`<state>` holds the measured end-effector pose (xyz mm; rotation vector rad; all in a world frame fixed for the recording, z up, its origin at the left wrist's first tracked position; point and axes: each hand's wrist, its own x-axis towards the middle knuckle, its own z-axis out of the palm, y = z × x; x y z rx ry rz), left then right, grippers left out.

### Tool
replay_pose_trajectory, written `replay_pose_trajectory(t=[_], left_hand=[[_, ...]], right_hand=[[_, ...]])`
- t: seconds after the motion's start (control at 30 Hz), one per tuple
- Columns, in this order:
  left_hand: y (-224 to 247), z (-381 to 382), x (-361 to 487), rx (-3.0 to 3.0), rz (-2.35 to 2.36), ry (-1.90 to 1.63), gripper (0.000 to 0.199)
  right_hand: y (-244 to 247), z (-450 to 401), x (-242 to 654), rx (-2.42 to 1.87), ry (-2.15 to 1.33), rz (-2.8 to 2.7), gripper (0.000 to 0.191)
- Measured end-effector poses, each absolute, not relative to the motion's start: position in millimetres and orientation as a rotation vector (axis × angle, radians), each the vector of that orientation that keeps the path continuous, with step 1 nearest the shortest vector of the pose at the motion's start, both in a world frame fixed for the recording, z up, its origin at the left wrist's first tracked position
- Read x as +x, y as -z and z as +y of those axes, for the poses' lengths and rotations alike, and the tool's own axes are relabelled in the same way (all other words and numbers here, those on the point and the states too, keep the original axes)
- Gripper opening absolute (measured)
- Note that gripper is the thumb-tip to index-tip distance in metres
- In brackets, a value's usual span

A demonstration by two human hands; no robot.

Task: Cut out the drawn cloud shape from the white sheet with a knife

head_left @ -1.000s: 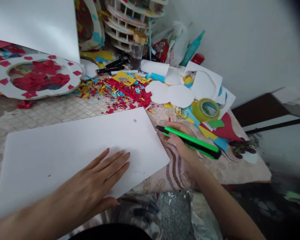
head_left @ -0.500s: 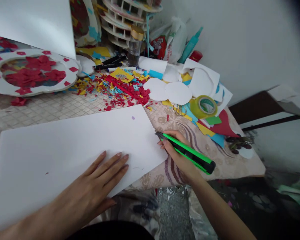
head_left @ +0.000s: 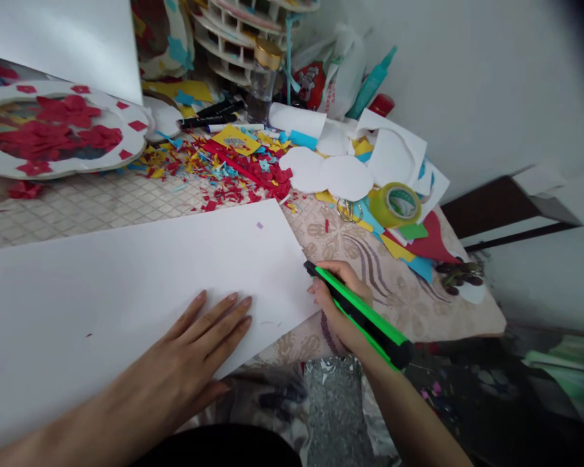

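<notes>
The white, smooth, rectangular sheet, apparently card or foam board (head_left: 141, 279), lies flat on the beige patterned tablecloth (head_left: 389, 272). The left hand (head_left: 194, 353) rests palm down on it, fingers extended and gripping nothing. The right hand (head_left: 335, 318) is wrapped around the green-and-black plastic utility knife (head_left: 370, 324), its tip at the sheet's right edge; whether the 2 touch, I cannot tell. The sheet is probably light, fairly stiff and prone to sliding or denting, best steadied with a spread palm or lifted by 2 opposite edges. The knife looks light and rigid, best held by its handle, clear of the tip.
</notes>
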<state>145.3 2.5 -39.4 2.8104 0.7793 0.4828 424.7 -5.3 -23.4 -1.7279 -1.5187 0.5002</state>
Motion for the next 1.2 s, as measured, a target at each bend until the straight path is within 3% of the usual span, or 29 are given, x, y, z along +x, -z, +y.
replay_pose_trajectory(t=[1.2], left_hand=[[41, -1, 147, 2.829, 0.806, -0.531, 0.053]], right_hand=[[40, -43, 382, -1.804, -0.439, -1.192, 0.017]])
